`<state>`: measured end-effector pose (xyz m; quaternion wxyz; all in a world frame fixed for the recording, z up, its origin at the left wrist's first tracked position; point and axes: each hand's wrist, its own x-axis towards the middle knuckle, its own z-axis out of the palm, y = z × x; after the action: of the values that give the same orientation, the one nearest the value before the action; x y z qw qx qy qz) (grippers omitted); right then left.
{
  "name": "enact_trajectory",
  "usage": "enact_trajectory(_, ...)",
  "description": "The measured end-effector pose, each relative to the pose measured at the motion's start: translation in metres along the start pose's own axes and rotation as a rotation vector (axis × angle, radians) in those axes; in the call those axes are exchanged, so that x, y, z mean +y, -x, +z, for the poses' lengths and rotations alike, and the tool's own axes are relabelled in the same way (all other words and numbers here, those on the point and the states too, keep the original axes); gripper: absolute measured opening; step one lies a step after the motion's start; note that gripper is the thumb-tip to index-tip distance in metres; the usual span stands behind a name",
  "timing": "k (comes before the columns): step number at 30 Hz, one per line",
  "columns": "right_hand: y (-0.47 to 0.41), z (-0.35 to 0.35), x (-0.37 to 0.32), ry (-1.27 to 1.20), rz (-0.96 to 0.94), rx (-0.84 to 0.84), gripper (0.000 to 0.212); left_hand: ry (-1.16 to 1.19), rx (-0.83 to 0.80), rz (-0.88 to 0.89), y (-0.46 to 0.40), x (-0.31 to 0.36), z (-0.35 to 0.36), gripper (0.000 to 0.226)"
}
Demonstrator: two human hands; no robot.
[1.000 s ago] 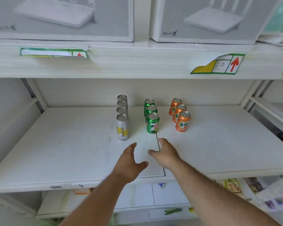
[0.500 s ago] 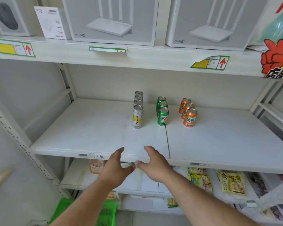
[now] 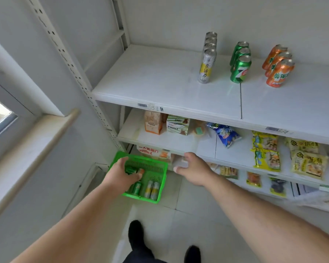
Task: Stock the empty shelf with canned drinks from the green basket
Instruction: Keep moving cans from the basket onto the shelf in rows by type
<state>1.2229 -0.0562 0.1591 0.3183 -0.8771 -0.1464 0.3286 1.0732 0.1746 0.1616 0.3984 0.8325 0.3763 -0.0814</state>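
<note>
Shelf (image 3: 160, 80): white board, bare on its left part, three files of cans standing upright on the right part, each file running front to back.
Silver cans (image 3: 207, 61): four, tall and slim, long axis vertical, yellow band with script facing front; leftmost file.
Green cans (image 3: 240, 68): three, upright, tops up, logo facing front; middle file, just right of the silver ones.
Orange cans (image 3: 279, 73): three, upright, label facing front; rightmost file, apart from the green file.
Basket (image 3: 160, 186): green plastic, on the floor (image 3: 188, 215) below the shelves, near the left upright post.
Cans in basket: lying on their sides, long axes running roughly front to back; one green can (image 3: 136, 188) and two silver ones (image 3: 152, 189) side by side at the near wall, touching each other; at least one more green can (image 3: 130, 170) under the left hand, count there unclear.
Left hand (image 3: 122, 175): reached down into the basket, fingers curled over the far green can; whether they have closed on it cannot be told.
Right hand (image 3: 195, 169): hovers beside the basket's right rim, fingers loosely spread, holding nothing.
Lower shelves (image 3: 179, 143): snack packets and small cartons.
Feet (image 3: 139, 238): two dark shoes on the floor tiles.
</note>
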Motion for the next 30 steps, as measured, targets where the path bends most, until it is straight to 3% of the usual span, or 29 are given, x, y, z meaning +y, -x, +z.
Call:
enact_trajectory(14, -0.104, 0.169, -0.065, 0.016, 0.274, -0.116, 0.094, -0.017, -0.207, -0.132, -0.113, -0.165, -0.065, 0.098)
enact_trajectory(24, -0.193, 0.273, -0.007, -0.094, 0.475, -0.116, 0.085, 0.042, -0.382, -0.196, -0.202, -0.215, -0.008, 0.1)
enact_trajectory(26, -0.227, 0.295, 0.015, -0.122, 0.518, -0.116, 0.077, 0.089, -0.407, -0.189, -0.227, -0.225, 0.02, 0.098)
enact_trajectory(30, -0.29, 0.334, 0.046, -0.136, 0.568, -0.135, 0.037, 0.113, -0.413, -0.159, -0.285, -0.257, 0.089, 0.095)
